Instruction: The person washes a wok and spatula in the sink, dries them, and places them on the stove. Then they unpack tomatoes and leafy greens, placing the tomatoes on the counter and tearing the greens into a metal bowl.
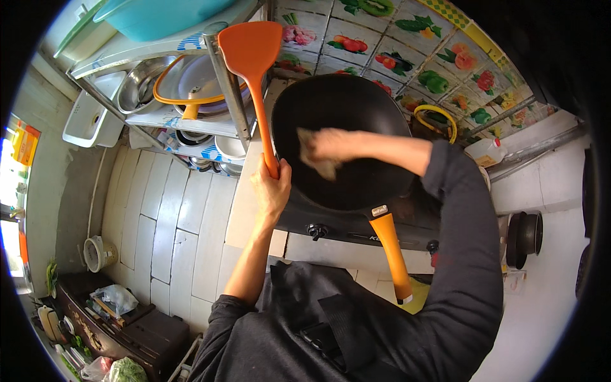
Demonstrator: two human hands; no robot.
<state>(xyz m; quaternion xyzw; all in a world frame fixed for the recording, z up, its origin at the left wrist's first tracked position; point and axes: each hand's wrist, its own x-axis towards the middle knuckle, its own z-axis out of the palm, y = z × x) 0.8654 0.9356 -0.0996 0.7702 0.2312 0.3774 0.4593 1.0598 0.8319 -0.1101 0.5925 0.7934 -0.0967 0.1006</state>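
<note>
My left hand (273, 187) grips the handle of an orange wok spatula (251, 52), holding it upright with the blade at the top. Inside a black wok (343, 102), my right hand (329, 144) presses a light-coloured cloth (324, 164) against the dark inner surface; hand and cloth are blurred. The wok's long yellow-orange handle (390, 258) points toward my body. Beneath the pan is a black gas stove (298, 215) with a control knob (317, 231) on its front.
Left of the stove, a metal shelf rack (226, 86) holds steel bowls (143, 88), a glass lid with an orange rim (191, 81) and a turquoise basin (157, 16). A yellow hose (437, 111) curves behind the wok. A plastic jug (487, 152) stands at the right.
</note>
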